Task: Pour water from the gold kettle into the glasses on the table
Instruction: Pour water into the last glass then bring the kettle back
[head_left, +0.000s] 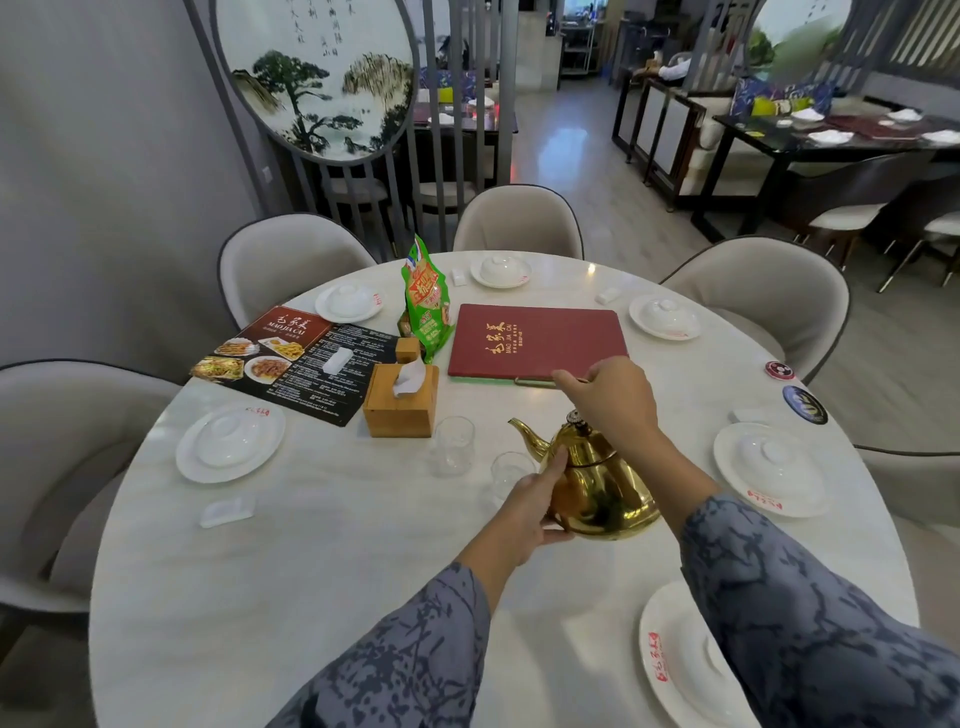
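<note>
Obs: gold kettle (597, 488) sits near the centre of the white marble table (311, 571), its spout pointing left at two clear glasses (453, 447) just beside it. Polished metal, bulbous and smooth, so likely slippery; heavy if full, possibly hot.

Grip: right hand (610, 395) curls above the lid, apparently round the top handle (hidden). The left hand (524, 512) lies flat-fingered against the belly, steadying.

Best hold: the handle, with belly support. The glass looks thin and fragile.

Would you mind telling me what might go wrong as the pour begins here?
1. The near glass stands right beside the left hand and could be knocked.
2. That hand presses the gold kettle on bare metal; if hot, it may flinch.
3. The wooden tissue box stands just behind the far glass; overshoot could wet it.
</note>
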